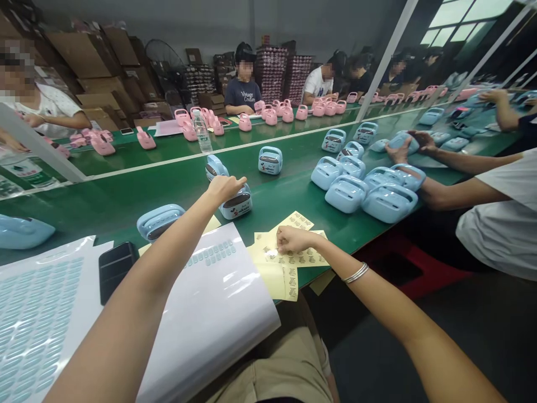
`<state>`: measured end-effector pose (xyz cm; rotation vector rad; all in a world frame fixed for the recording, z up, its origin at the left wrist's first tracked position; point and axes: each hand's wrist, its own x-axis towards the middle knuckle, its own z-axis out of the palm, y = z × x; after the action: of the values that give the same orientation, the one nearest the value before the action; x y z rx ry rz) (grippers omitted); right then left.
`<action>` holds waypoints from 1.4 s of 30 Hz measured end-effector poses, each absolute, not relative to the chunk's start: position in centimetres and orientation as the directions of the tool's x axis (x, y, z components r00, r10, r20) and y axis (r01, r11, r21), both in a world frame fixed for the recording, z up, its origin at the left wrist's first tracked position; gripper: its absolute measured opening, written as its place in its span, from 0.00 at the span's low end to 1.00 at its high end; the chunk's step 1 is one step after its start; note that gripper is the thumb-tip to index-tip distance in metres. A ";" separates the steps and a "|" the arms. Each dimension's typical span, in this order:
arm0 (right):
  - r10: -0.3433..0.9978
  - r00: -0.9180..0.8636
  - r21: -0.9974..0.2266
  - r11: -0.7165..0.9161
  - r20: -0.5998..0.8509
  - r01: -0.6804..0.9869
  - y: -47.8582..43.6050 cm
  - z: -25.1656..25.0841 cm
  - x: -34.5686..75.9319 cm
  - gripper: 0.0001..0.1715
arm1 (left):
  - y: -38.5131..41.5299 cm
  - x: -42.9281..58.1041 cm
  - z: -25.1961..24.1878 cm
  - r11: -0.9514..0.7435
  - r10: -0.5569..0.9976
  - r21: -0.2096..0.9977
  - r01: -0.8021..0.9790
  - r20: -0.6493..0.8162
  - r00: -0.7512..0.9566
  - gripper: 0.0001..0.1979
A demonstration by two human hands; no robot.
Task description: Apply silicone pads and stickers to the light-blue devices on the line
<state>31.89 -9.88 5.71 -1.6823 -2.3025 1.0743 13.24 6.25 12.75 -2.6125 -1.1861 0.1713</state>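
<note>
My left hand is closed around the top handle of a light blue portable speaker, which stands upright on the green table. Just behind it is another light blue speaker, partly hidden by the hand. My right hand, with fingers pinched together, rests over yellow sticker sheets printed with small dark labels. What is between those fingertips is too small to tell. Under my left forearm lies a large white sheet with small blue oval stickers. A further blue speaker leans beside that forearm.
A dark phone and another sheet of blue stickers lie at left. Several blue speakers cluster at right, near a co-worker's hands. A water bottle and pink speakers stand across the table, where other people sit.
</note>
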 end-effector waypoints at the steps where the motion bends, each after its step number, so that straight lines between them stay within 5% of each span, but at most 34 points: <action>1: 0.854 -0.410 -0.607 0.147 -0.321 0.781 -9.8 5.7 32.1 0.05 | 6.2 13.2 12.8 -0.628 0.756 -0.282 0.725 0.000 0.655 0.20; 9: 0.818 -0.494 -0.748 0.125 -0.294 0.652 -9.4 5.1 34.5 0.09 | 7.1 13.1 14.4 -0.588 0.801 -0.204 0.782 -0.016 0.598 0.29; 15: 0.894 -0.374 -0.708 0.097 -0.247 0.699 -9.1 4.4 34.2 0.08 | 10.6 11.1 16.3 -0.449 0.862 -0.278 0.849 0.114 0.493 0.23; 24: 0.945 -0.242 -0.642 0.046 -0.221 0.766 -10.1 4.2 32.1 0.05 | 16.2 9.6 15.8 -0.428 0.880 -0.375 0.823 0.036 0.474 0.27; 32: 0.815 -0.490 -0.758 0.101 -0.308 0.645 -9.3 4.6 34.4 0.04 | 19.6 10.6 15.1 -0.501 0.858 -0.378 0.778 -0.101 0.504 0.19; 36: 0.786 -0.539 -0.823 0.070 -0.303 0.564 -8.8 4.8 35.5 0.04 | 19.3 10.4 15.4 -0.478 0.863 -0.347 0.807 -0.018 0.504 0.13; 42: 0.808 -0.511 -0.851 0.023 -0.293 0.525 -9.2 4.8 35.3 0.05 | 17.7 7.6 17.0 -0.331 0.903 -0.164 0.929 0.231 0.362 0.21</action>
<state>35.26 -9.24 4.81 -1.3734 -2.0302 1.4827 7.62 17.67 17.03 -2.3596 -1.6305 -0.1426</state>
